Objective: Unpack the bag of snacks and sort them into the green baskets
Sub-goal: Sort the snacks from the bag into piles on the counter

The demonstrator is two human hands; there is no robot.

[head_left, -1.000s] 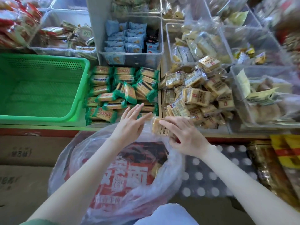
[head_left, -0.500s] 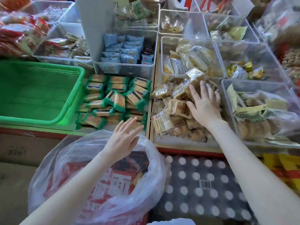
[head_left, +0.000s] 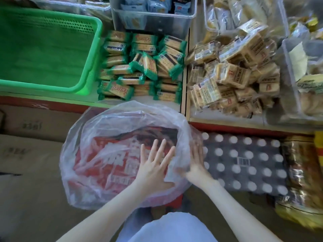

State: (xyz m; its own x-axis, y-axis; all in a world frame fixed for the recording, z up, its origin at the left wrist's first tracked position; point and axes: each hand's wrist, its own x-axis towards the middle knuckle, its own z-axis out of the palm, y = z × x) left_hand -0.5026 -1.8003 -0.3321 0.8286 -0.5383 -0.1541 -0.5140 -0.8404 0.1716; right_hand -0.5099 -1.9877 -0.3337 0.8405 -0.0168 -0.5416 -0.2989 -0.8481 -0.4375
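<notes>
At one bag (head_left: 90, 130): left hand (head_left: 153, 172), right hand (head_left: 196, 165), both flat; one green basket (head_left: 35, 84).

You are holding your left hand (head_left: 153, 165) palm down, its fingers (head_left: 163, 145) straight, spread apart and pointing away from you. Nothing is lying in its grasp. Your left forearm (head_left: 108, 212) is reaching in bare from the lower left, rising toward the middle of the view. You are keeping your right hand (head_left: 196, 163) just beside the left, the two close but not plainly touching. Its fingers are lying straight and close together, also pointing away from you. That hand is showing blurred, and the thumb cannot be made out. Your right forearm (head_left: 232, 206) is coming in bare from the lower right, so both arms are converging.
</notes>
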